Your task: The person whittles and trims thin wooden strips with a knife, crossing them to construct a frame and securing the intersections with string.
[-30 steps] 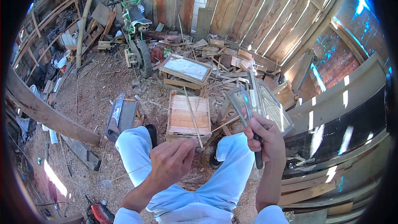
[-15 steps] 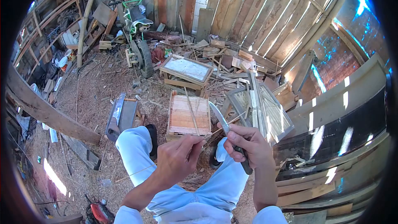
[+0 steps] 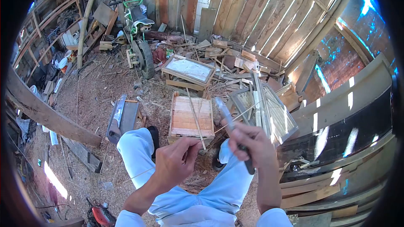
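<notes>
My left hand (image 3: pixel 174 159) is closed in a pinch, fingers pressed on a thin wooden strip (image 3: pixel 229 124) that slants up to the right. Its other end shows faintly above my left thigh. My right hand (image 3: pixel 252 143) is wrapped around the dark handle of a knife (image 3: pixel 224 111). The blade points up and left, smeared by motion, close to the strip. Whether blade and strip touch, I cannot tell. Just beyond both hands is a low wooden box with a slatted top (image 3: pixel 181 115). Across it lies another narrow strip (image 3: pixel 192 111).
A handsaw (image 3: pixel 118 117) rests on a small bench (image 3: pixel 131 113) to the left. Beyond the box stand a framed panel (image 3: pixel 189 68), heaped wood scraps (image 3: pixel 227 59) and a small motorbike (image 3: pixel 141 29). Screened frames (image 3: pixel 273 105) lean at right. A red tool (image 3: pixel 101 216) lies lower left.
My left hand has shifted slightly left, while my right hand and the knife have moved a little upward and blurred. More of the strip shows beyond the knife, reaching further up right.
</notes>
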Motion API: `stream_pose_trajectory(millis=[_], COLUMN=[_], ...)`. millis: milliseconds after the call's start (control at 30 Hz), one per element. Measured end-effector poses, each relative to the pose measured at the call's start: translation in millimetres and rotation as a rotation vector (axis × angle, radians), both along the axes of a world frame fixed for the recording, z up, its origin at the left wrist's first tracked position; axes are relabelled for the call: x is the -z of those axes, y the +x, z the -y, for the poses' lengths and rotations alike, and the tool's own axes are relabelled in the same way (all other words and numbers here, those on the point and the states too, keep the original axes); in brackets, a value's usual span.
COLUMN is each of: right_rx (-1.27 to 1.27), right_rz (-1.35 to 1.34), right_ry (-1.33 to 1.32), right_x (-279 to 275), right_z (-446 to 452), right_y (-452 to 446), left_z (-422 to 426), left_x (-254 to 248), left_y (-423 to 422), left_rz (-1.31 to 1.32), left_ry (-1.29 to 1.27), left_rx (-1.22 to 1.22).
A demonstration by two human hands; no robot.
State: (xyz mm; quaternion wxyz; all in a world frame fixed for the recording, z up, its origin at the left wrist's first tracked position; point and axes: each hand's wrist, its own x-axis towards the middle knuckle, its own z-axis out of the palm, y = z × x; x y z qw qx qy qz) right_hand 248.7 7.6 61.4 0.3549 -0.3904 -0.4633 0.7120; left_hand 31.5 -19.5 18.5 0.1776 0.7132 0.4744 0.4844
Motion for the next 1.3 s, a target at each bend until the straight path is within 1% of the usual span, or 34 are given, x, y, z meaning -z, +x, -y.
stream_pose_trajectory(millis=[67,133,200,267,400,467,500,600,633,700,800,867,967,1000,1067,1133,1233,1300], right_rx=[0.145,0.156,0.060,0.030,0.110,0.179,0.212,0.223,0.225,0.119,-0.078,-0.062,0.143,0.143,0.244,0.212,0.216,0.132], right_rz=[-0.140,-0.111,-0.056,-0.013,-0.062,-0.155,-0.125,-0.149,-0.148,-0.055,-0.096,-0.117,-0.044,-0.044,-0.140,-0.136,-0.112,0.011], right_ry=[-0.014,-0.019,-0.031,-0.038,-0.068,-0.045,-0.044,-0.016,-0.014,-0.016,-0.075,-0.080,-0.036,-0.036,-0.031,-0.039,0.022,-0.007], right_x=[-6,-6,-1,1,-5,-10,-15,-15,-14,-9,3,5,-6,-10,-16,-12,-7,-4], right_z=[-4,-4,1,3,-2,-6,-7,-8,-7,-2,7,4,-3,-6,-11,-13,-7,-2], right_y=[14,14,5,-4,8,23,26,28,28,23,-4,0,14,23,38,40,30,11], left_z=[2,3,2,-1,1,2,1,1,1,0,-3,-3,-1,0,1,0,-2,-5], left_x=[1,0,1,2,-2,0,0,-1,-2,-3,-3,-4,-2,-2,-1,-1,2,0], left_y=[-6,-7,-3,2,-3,-9,-9,-8,-7,-4,4,5,-2,-5,-13,-14,-12,-6], left_rz=[-0.037,-0.023,-0.004,0.019,0.029,-0.006,-0.007,0.006,0.018,0.028,0.056,0.075,0.066,0.066,0.013,0.023,0.043,0.057], left_ry=[0.004,0.003,0.000,0.023,-0.013,-0.036,-0.033,-0.010,-0.043,-0.078,-0.027,-0.039,-0.053,-0.052,-0.091,-0.110,-0.136,-0.141], left_rx=[0.025,0.031,0.043,0.027,0.039,0.073,0.073,0.076,0.066,0.059,0.057,0.060,0.088,0.088,0.082,0.073,0.066,0.066])
